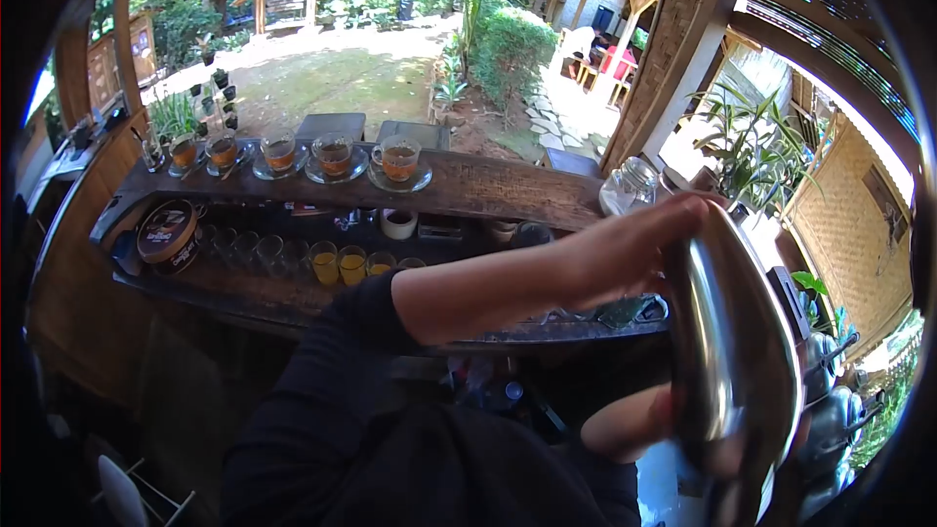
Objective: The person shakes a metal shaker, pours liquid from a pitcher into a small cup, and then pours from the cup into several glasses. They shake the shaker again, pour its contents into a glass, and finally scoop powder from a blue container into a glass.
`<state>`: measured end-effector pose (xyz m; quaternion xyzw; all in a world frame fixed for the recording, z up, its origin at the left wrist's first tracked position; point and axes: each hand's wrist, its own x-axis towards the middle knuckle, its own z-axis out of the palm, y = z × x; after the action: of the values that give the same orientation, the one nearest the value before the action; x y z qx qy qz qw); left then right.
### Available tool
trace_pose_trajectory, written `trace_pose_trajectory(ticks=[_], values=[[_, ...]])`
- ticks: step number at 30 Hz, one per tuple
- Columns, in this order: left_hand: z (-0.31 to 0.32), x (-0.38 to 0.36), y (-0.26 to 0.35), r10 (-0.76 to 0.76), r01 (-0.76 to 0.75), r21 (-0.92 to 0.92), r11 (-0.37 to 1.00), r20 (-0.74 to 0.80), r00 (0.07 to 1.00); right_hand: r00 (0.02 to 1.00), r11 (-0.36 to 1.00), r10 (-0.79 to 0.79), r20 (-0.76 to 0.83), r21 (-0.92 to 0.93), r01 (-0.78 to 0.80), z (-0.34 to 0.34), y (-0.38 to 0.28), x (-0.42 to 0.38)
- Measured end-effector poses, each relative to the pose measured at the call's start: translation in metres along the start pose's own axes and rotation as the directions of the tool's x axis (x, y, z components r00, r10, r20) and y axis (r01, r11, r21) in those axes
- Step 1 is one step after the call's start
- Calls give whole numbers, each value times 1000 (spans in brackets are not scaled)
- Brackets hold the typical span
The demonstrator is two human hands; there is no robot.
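At the right stands a tall, shiny metal vessel (727, 351), close to the camera and slightly blurred; its exact kind I cannot make out. My left hand (672, 229) reaches across from the left and lies closed against its upper end. Lower down, my right hand (634, 425) grips its side, with most fingers hidden behind the metal or blurred. Just beyond my left hand is a clear glass jar (632, 182) on the counter's top ledge.
Several glass cups of amber drink (398, 158) stand on saucers along the wooden ledge (498, 183). Glasses with yellow liquid (351, 265) and a round box (168, 234) are on the shelf below. Metal kettles (830, 410) stand at the far right. People sit in a distant shelter.
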<state>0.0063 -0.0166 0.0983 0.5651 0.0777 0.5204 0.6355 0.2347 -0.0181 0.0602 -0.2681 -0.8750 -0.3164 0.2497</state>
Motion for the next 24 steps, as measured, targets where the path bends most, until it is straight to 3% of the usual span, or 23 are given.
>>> trace_pose_trajectory(ticks=[2,5,6,8,10,11,12,13,14,15,16,18,19,20,22,23,24], values=[[9,6,-9,38,-44,114,992,53,998,950,981,116,-290,186,-63,24,6,6],[-8,17,-46,11,-29,-118,993,-154,988,714,885,352,-605,463,-44,64,14,13],[-19,19,-64,22,-40,-110,993,-159,987,604,839,432,-670,544,3,72,17,17],[-31,19,-96,-208,68,-330,941,-411,888,500,708,567,-654,698,110,81,27,24],[-14,18,-103,-35,-60,-341,938,-267,963,794,741,386,-469,671,36,75,40,-16],[0,18,-94,1,-61,-302,951,-192,981,782,824,343,-520,566,15,43,28,-14],[16,18,-86,34,-64,-266,962,-116,993,957,911,235,-168,381,-157,-13,16,-28],[32,16,-78,114,-117,-160,980,-23,993,951,956,85,-298,-246,-162,-41,-6,-36],[37,17,-77,158,-153,-100,983,45,986,949,953,79,-305,-255,-161,-39,-23,-29],[36,20,-79,141,-140,-117,983,4,990,791,940,341,-509,159,-303,-34,-38,-18],[31,23,-82,120,-124,-137,983,-37,992,556,769,622,-551,562,-303,-25,-42,-9],[9,34,-99,47,-102,-209,972,-254,966,734,740,341,-587,650,176,18,43,-10],[-9,43,-118,12,-127,-277,953,-380,925,621,781,427,-657,615,113,87,66,-16],[-11,42,-124,18,-129,-274,953,-373,928,412,798,500,-761,590,122,74,56,10],[-12,43,-125,47,-164,-198,966,-492,870,396,755,551,-735,641,137,67,48,18],[-3,42,-115,96,-205,-252,946,-388,917,459,758,493,-739,624,190,66,53,5],[9,39,-108,182,-247,-192,950,-303,935,526,751,437,-730,618,233,67,55,-11]])
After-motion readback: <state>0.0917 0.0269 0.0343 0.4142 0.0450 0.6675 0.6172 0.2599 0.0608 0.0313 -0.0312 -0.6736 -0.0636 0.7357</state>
